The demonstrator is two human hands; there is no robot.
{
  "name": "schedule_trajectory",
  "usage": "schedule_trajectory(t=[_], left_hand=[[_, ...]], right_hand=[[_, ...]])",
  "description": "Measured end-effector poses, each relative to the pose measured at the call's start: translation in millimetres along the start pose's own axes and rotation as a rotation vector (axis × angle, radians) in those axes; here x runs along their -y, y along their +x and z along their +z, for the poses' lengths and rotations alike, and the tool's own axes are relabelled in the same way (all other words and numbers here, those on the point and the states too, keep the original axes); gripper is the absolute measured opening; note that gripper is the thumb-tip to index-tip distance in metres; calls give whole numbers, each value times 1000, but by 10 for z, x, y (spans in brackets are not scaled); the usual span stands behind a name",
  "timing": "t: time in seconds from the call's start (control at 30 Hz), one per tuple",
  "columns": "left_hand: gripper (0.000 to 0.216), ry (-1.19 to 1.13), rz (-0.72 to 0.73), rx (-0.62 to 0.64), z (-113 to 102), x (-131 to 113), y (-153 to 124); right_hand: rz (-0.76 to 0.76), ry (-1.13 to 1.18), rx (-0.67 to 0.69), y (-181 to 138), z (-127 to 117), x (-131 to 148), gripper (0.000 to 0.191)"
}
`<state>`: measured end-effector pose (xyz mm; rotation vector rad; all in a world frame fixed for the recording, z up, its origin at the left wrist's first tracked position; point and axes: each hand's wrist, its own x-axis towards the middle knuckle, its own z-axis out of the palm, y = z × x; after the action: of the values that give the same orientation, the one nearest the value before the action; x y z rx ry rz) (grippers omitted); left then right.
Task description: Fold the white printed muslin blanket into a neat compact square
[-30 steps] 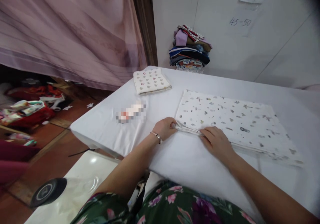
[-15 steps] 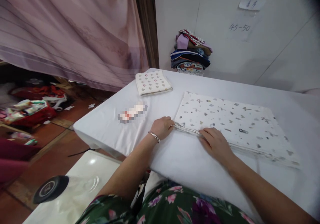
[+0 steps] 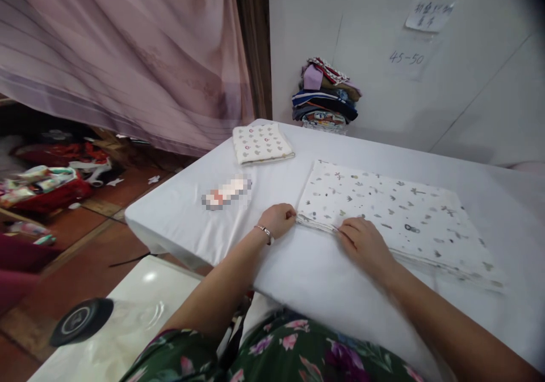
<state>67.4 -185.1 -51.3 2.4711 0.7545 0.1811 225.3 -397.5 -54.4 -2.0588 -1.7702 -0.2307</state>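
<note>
A white folded cloth printed with small grey and green plant motifs lies on the white-covered table. At its near left corner is my left hand, fingers curled into a pinch on the fabric. My right hand grips the near edge a little further right, thumb below and fingers on top. Several layers show along that front edge. Toward the far left of the table sits a smaller folded cloth with grey and red prints, out of reach of both hands.
A blurred-out item lies on the table to the left. Behind the table stands a stack of folded fabrics against the wall. A pink curtain hangs at left. A white stool-like surface holds a dark round object.
Both hands stay at the cloth's near edge with only slight finger shifts. The cloth's right front corner has shifted slightly, and the view has tilted a little.
</note>
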Motion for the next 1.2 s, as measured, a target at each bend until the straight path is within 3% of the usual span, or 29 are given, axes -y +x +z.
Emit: schedule_trajectory(t=[0.17,0.37,0.73,1.0,1.2], left_hand=[[22,-41,-96,39,-20,-52,-33],[21,-31,-83,46,-1,-62,-24],[18,-14,-110,74,-33,-83,-14],[18,-45,-103,75,-14,-44,-8],[34,-35,-108,53,-3,-15,34]], right_hand=[[-29,98,30,393,13,197,22],[-80,70,116,728,268,454,17],[-88,102,13,678,486,407,23],[-109,91,53,672,534,399,21],[-89,78,63,701,561,421,21]])
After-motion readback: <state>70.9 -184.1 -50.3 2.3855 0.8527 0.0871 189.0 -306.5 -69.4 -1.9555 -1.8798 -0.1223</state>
